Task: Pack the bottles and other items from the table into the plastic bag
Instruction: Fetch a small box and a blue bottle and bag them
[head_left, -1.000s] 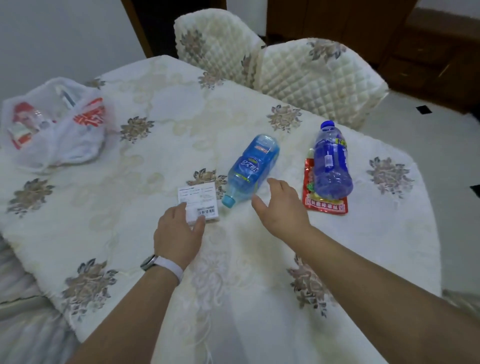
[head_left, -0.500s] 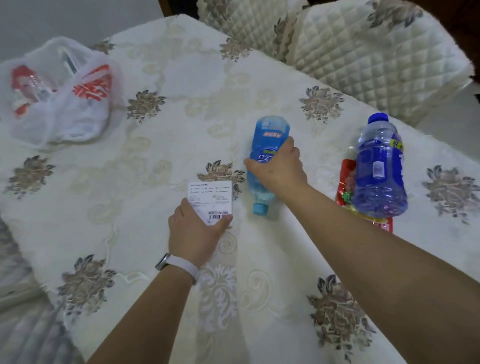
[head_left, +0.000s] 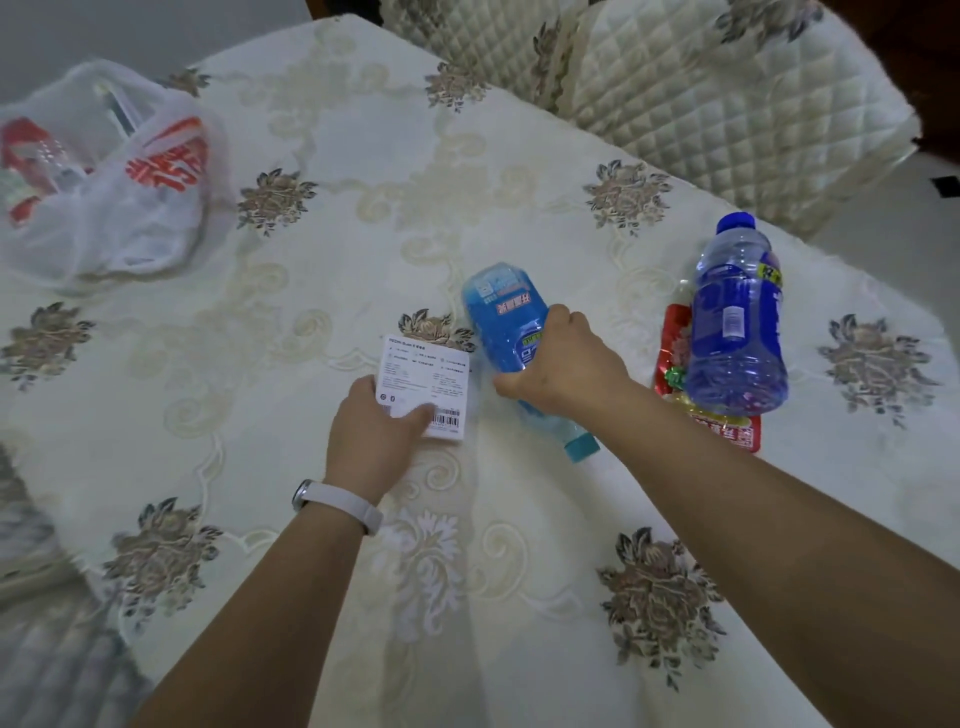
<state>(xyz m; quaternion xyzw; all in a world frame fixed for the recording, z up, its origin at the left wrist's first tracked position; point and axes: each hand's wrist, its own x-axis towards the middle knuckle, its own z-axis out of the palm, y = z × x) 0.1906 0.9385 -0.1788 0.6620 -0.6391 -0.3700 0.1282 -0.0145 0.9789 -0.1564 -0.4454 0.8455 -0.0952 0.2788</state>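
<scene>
Two bottles are lying on the surface (head_left: 322, 291), which is wearing a cream cloth with embroidered flowers. There is also one small white box, one red snack packet and one plastic bag.

The light blue bottle (head_left: 511, 332) is lying on its side near the middle, its turquoise cap pointing toward the person. The darker blue bottle (head_left: 735, 332) is lying well to the right of it, cap pointing away, and it is resting partly on top of the red snack packet (head_left: 727, 431), which is showing beneath it on its left and near sides.

The plastic bag (head_left: 109, 171), white and translucent with red print, is sitting at the far left of the surface, well apart from everything else. Red-and-clear shapes are showing through its wall, but what they are cannot be told.

The right hand (head_left: 566, 366) is curling over the light blue bottle around its middle, thumb on the left side and the fingers wrapping the right side, closing on it while it is lying on the cloth. The left hand (head_left: 371, 436), with a white band on the wrist, is pinching the near edge of the white box (head_left: 423, 384), thumb on its printed top near the barcode, the other fingers hidden beneath or behind it. The box is sitting just left of the light blue bottle.

Two chairs with quilted covers (head_left: 701, 93) are standing at the far side.
</scene>
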